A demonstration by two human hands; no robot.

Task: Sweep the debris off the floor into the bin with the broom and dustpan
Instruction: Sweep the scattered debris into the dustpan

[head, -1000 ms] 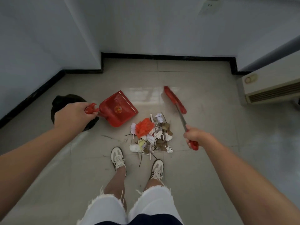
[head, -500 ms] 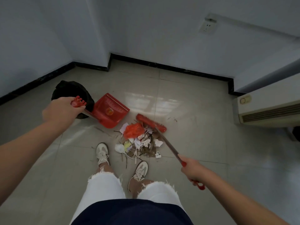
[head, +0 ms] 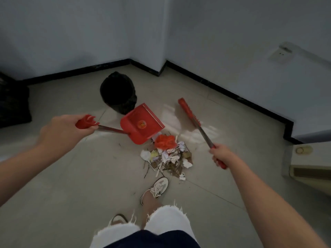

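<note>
A pile of debris (head: 168, 156), paper scraps, twigs and an orange plastic piece, lies on the tiled floor just ahead of my feet. My left hand (head: 62, 131) grips the red handle of the red dustpan (head: 141, 123), whose pan sits at the pile's far left edge. My right hand (head: 221, 155) holds the long handle of the red broom (head: 189, 111), its head raised beyond the pile to the right. The bin (head: 118, 92), lined with a black bag, stands just behind the dustpan.
White walls with black skirting form a stepped corner behind the bin. A black bag (head: 12, 102) sits at the far left. A cream-coloured unit (head: 311, 163) stands on the floor at the right. My shoe (head: 157, 187) is close to the pile.
The broom head has lifted off the pile and swung out to the far right. The dustpan has moved closer to the pile's edge. The view has turned left.
</note>
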